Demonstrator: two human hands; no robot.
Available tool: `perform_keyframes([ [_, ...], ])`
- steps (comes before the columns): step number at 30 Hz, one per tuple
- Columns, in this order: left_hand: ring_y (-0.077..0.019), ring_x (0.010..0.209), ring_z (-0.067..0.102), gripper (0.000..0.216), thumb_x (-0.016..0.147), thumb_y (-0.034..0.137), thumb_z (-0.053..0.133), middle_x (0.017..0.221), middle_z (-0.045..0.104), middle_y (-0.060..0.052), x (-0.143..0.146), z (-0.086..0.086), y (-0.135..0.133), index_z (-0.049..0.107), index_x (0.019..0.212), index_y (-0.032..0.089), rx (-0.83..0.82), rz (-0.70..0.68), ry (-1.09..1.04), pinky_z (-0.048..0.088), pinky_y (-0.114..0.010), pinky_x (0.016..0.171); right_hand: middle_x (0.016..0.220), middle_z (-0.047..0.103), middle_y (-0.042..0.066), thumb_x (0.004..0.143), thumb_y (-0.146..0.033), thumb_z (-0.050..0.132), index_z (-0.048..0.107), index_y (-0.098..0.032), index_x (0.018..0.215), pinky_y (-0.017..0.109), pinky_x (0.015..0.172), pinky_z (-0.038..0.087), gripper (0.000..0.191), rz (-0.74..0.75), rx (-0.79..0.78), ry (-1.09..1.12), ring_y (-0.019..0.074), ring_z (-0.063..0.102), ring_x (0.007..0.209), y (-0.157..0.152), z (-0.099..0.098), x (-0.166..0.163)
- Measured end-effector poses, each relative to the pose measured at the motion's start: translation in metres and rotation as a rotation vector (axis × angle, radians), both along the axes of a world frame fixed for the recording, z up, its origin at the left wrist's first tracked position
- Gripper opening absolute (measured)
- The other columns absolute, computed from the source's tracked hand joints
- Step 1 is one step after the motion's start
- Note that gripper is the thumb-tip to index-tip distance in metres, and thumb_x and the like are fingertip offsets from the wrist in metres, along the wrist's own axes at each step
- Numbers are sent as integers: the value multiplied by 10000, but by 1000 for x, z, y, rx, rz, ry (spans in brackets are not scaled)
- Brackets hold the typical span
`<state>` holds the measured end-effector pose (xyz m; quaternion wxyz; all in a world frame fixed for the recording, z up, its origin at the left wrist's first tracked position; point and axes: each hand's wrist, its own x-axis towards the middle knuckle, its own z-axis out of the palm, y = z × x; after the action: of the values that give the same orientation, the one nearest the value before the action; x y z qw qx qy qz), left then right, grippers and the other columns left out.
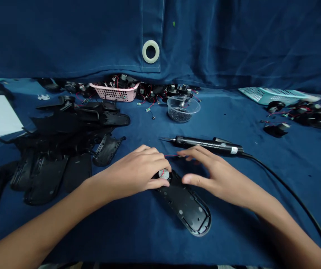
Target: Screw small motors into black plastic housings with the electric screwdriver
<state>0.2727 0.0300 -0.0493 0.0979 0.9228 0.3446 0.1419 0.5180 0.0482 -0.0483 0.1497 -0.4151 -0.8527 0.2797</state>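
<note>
A long black plastic housing half (187, 209) lies on the blue cloth, its hollow inner side up and its rounded end toward me at the right. My left hand (146, 170) is closed around a small motor (164, 174) at the housing's far end; the motor's silver round back shows between thumb and fingers. A thin red wire (171, 155) runs from there toward my right fingertips. My right hand (205, 168) hovers just right of the housing, thumb and fingers apart. Whether its fingertips touch the wire's end I cannot tell.
Beyond my right hand lies a black electric screwdriver (207, 145), its cable trailing right. A clear tub of small dark screws (181, 112) stands behind. Black housing parts (51, 149) pile up at left. Pink (115, 93) and turquoise baskets (272, 95) stand at the back, near a hanging blue curtain (93, 33).
</note>
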Motion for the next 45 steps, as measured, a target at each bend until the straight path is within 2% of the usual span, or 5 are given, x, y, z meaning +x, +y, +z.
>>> perform_keyframes([
  [6,-201,823,532,306,875,472,620,812,599,-18,0,-8,1,596,865,167,136,69,89,377,-351,797,1423,454,79,764,-602,670,412,-324,1425,417,1032,444,762,95,67,-106,302,494,1267,-8,0,-1],
  [19,-235,1130,510,549,831,603,595,1269,533,22,-5,4,-3,468,1300,348,-274,169,47,419,-308,869,1235,570,56,872,-520,590,512,-267,1326,337,933,504,526,185,217,-138,216,578,1119,-7,-5,-6],
  [30,-223,1018,588,564,791,593,631,1191,557,-17,0,-1,-1,540,1240,263,-212,188,113,434,-292,818,1166,609,90,862,-496,618,563,-202,1302,338,896,507,531,224,321,-104,236,615,1044,-5,-9,-8],
  [38,-234,1076,575,602,811,515,661,1212,560,-12,-5,-9,-9,443,1333,309,-164,166,104,429,-299,821,1155,612,79,863,-497,617,567,-189,1288,313,888,501,527,220,319,-119,212,617,1033,-7,-8,-9],
  [45,-142,988,581,202,899,406,601,1108,597,34,-13,5,-3,613,1059,283,-177,99,-67,418,-233,838,1152,605,85,873,-507,597,559,-188,1282,315,877,503,520,220,333,-138,215,615,1029,-8,-8,-10],
])
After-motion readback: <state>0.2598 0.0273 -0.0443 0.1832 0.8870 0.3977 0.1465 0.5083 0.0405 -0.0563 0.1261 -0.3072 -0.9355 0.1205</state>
